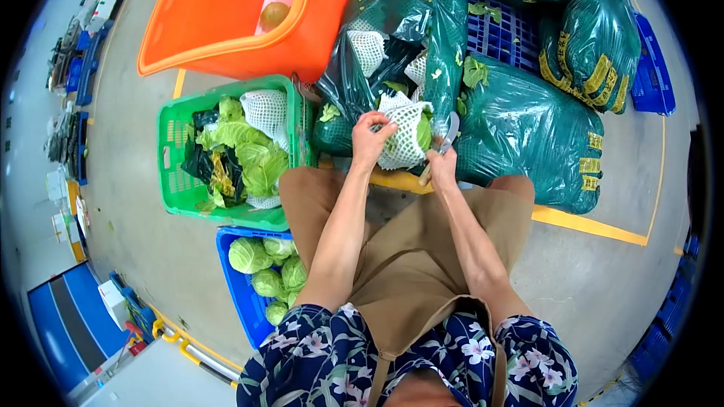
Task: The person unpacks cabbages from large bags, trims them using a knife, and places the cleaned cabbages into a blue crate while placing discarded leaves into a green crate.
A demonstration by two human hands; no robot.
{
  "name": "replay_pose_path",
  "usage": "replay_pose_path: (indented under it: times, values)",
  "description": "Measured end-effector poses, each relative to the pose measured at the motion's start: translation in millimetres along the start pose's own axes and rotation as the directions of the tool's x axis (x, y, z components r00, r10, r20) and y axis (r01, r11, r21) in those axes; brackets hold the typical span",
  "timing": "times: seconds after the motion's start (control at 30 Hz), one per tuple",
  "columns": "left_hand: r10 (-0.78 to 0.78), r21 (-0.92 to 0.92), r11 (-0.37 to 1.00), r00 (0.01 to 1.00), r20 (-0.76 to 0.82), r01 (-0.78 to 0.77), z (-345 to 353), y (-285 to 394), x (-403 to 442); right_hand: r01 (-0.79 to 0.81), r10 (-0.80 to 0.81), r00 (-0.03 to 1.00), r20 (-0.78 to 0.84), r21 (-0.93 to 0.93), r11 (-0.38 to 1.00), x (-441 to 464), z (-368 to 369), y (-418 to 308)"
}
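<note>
In front of me a cabbage [424,133] sits partly wrapped in a white foam net [402,134], its green leaves showing on the right side. My left hand [369,139] is closed at the left edge of the net, fingers pinched against it. A knife [452,130] with a curved blade points up beside the cabbage, its handle gripped by my right hand [443,166]. Behind them lies a torn dark green plastic bag [445,38], with more net-wrapped heads [367,51] inside.
A green crate [167,181] at left holds loose leaves and foam nets. Below it, a blue crate [240,290] holds several bare cabbages. An orange bin [226,53] stands at back left. Full green bags [528,132] lie at right, near a blue pallet [494,38].
</note>
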State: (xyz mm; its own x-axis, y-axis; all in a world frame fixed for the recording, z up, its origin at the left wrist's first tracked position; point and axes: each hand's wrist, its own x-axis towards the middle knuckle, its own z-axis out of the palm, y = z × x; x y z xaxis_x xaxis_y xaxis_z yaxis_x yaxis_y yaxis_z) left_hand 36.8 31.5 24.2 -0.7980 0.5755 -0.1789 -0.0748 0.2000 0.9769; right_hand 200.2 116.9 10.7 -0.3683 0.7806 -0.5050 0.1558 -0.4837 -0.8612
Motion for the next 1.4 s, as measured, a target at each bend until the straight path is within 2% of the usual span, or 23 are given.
replay_pose_path:
  times: [0.03, 0.13, 0.17, 0.23, 0.27, 0.3, 0.33, 0.4, 0.43, 0.47, 0.5, 0.63, 0.73, 0.77, 0.87, 0.9, 0.93, 1.0, 1.03, 1.13, 1.17, 1.3, 1.4]
  values:
    - [0.014, 0.017, 1.0, 0.999, -0.035, -0.013, 5.9, 3.0, -3.6, 0.119, -0.118, 0.993, -0.027, 0.026, 0.993, 9.0, -0.4, 11.4]
    - [0.014, 0.215, 0.976, 0.987, -0.158, 0.021, 23.7, 15.7, -2.6, 0.137, -0.126, 0.99, 0.069, -0.201, 0.97, 3.0, -2.3, -12.5]
    - [-0.046, 0.206, 0.975, 0.986, -0.157, 0.079, 27.0, 24.0, 1.9, 0.111, -0.092, 0.988, 0.122, -0.156, 0.982, 5.5, -3.1, -11.5]
    - [-0.172, 0.19, 0.961, 0.973, -0.153, 0.2, 32.7, 35.6, 7.8, 0.297, -0.28, 0.954, 0.104, -0.22, 0.929, 10.6, 4.1, -10.3]
    - [-0.35, -0.212, 0.921, 0.933, -0.085, 0.326, 41.5, 39.7, 10.3, 0.384, -0.371, 0.923, 0.099, -0.253, 0.888, 9.3, 7.5, -10.4]
    - [-0.384, -0.28, 0.891, 0.922, -0.041, 0.359, 47.0, 44.1, 13.0, 0.309, -0.3, 0.951, 0.079, -0.189, 0.932, 8.7, 9.4, -12.0]
    - [-0.417, -0.345, 0.853, 0.909, 0.003, 0.392, 52.4, 47.4, 13.8, 0.398, -0.392, 0.917, 0.075, -0.221, 0.89, 14.2, 12.6, -3.3]
    - [-0.433, -0.455, 0.789, 0.899, 0.067, 0.414, 70.9, 61.4, 2.6, 0.255, -0.268, 0.96, 0.078, 0.148, 0.955, 4.5, 20.3, -21.9]
    - [-0.429, -0.413, 0.807, 0.9, 0.084, 0.423, 76.8, 63.6, -3.7, 0.153, -0.178, 0.979, 0.098, 0.218, 0.964, 1.8, 20.0, -27.4]
    - [-0.427, -0.475, 0.771, 0.898, 0.106, 0.423, 83.2, 66.3, -7.8, 0.049, -0.087, 0.988, 0.126, 0.283, 0.958, 2.2, 18.5, -29.5]
    - [-0.412, -0.463, 0.786, 0.905, 0.103, 0.41, 83.3, 68.0, -10.3, -0.008, -0.046, 0.988, 0.15, 0.341, 0.94, 9.3, 15.5, -19.0]
    - [-0.356, -0.534, 0.775, 0.932, 0.071, 0.336, 73.2, 77.6, -20.0, -0.019, -0.03, 0.995, 0.096, 0.465, 0.885, 1.2, 29.9, -18.6]
    - [-0.338, -0.693, 0.668, 0.94, 0.043, 0.272, 67.5, 58.6, -30.0, -0.035, -0.052, 0.983, 0.176, 0.461, 0.887, -0.2, 35.5, -22.9]
    - [-0.358, -0.684, 0.669, 0.933, 0.047, 0.291, 64.0, 46.1, -31.9, -0.041, -0.011, 0.991, 0.135, 0.382, 0.923, 1.0, 35.8, -27.4]
    - [-0.154, -0.307, 0.941, 0.988, -0.016, 0.142, 54.9, 35.0, -34.6, 0.021, -0.056, 0.994, 0.093, 0.345, 0.938, 0.2, 38.3, -27.3]
    - [0.017, -0.01, 1.0, 0.989, -0.146, -0.019, 47.6, 33.9, -37.6, 0.051, -0.059, 0.998, 0.013, 0.353, 0.934, 0.7, 39.3, -25.2]
    - [0.35, 0.379, 0.892, 0.908, -0.231, -0.247, 33.5, 44.9, -40.7, 0.063, -0.057, 0.998, -0.034, 0.247, 0.967, 7.9, 35.3, -17.2]
    - [0.262, 0.485, 0.867, 0.933, -0.245, -0.116, 21.8, 38.1, -36.8, 0.075, -0.066, 0.991, -0.113, 0.082, 0.994, 17.2, 28.8, -8.0]
    - [0.185, 0.435, 0.892, 0.977, -0.104, -0.123, 16.4, 33.8, -27.8, 0.078, -0.073, 0.986, -0.147, 0.024, 0.997, 18.2, 27.2, -8.0]
    - [0.243, 0.614, 0.746, 0.964, 0.111, -0.259, 22.3, 29.2, -14.2, 0.256, -0.297, 0.95, -0.099, -0.301, 0.919, 20.8, 22.0, -4.8]
    - [0.158, 0.643, 0.734, 0.976, 0.15, -0.218, 22.7, 22.9, -3.3, 0.316, -0.358, 0.931, -0.076, -0.325, 0.891, 1.1, 28.7, -34.3]
    - [-0.178, 0.691, 0.719, 0.981, 0.077, 0.077, 16.8, 18.5, 18.5, 0.443, -0.469, 0.882, 0.047, -0.424, 0.79, 14.8, 19.7, -33.9]
    - [-0.171, 0.624, 0.781, 0.966, 0.196, 0.011, 7.6, 6.6, 29.9, 0.265, -0.261, 0.963, 0.067, -0.407, 0.874, 11.3, 5.8, -55.2]
